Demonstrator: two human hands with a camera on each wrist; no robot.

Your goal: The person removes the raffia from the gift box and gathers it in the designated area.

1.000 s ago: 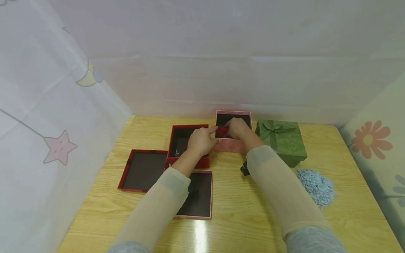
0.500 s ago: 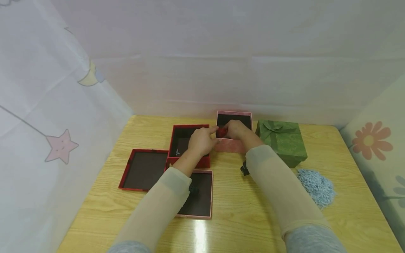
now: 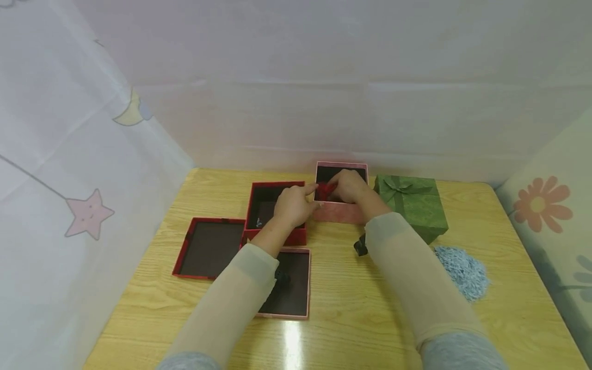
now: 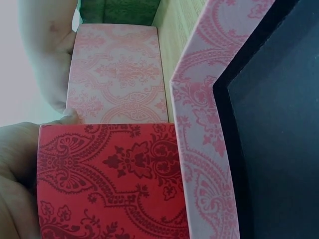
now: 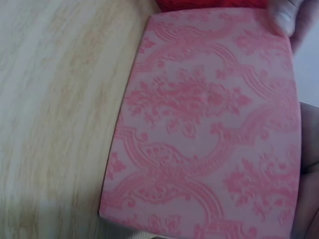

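In the head view my right hand (image 3: 350, 186) reaches into the open pink box (image 3: 339, 212) and pinches a small red item (image 3: 324, 191) near its left wall; the fingertips are partly hidden. My left hand (image 3: 292, 206) lies over the right side of the open red box (image 3: 296, 237), with thumb and forefinger gripping the pink box's front left corner. The right wrist view shows the left thumb on the corner of the patterned pink box (image 5: 199, 109). In the left wrist view, the red box (image 4: 109, 179) stands beside the pink box (image 4: 119, 74).
A green box with a bow (image 3: 411, 205) stands right of the pink box, with light-blue shredded filler (image 3: 462, 272) in front. A red lid (image 3: 210, 249) and a pink lid (image 3: 293, 295) lie at left and front. A small shiny thing (image 3: 259, 222) is inside the red box.
My right hand has shifted slightly right and up inside the pink box, and more of the red item shows. The left hand has stayed in place.
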